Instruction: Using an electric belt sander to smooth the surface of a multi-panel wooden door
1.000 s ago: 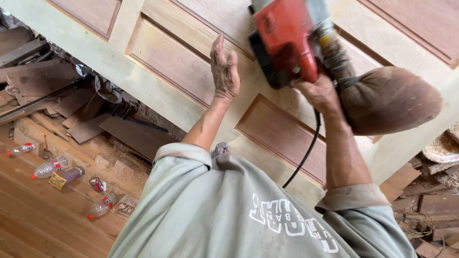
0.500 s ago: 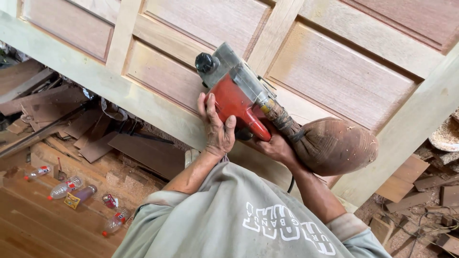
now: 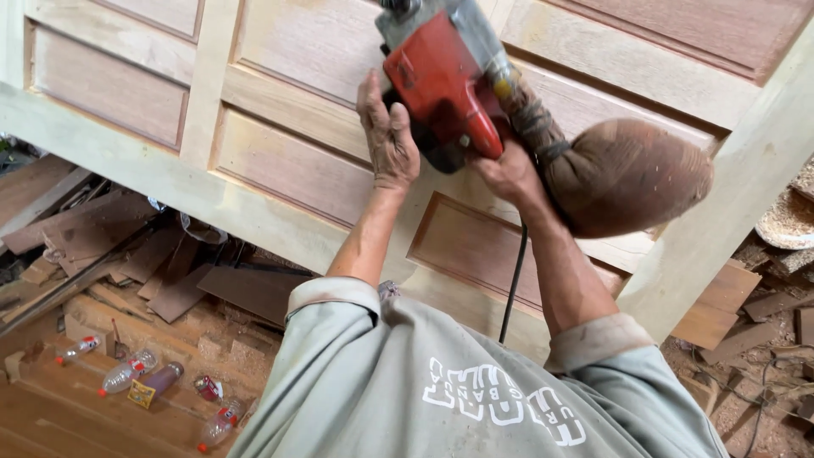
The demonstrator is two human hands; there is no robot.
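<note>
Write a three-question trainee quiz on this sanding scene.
1. True or false: both hands are on the red-bodied power sander.
2. Which hangs off the sander's rear: A) a bulging brown cloth dust bag, B) a metal bucket?
3. The sander rests on a pale panelled wooden ____.

Key: 1 true: the left hand presses its side and the right hand holds it from below, near the black cord. 2 A. 3 door.

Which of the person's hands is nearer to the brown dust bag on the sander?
Right. The right hand grips the red sander right beside the dust bag; the left hand rests on the sander's far side.
</note>
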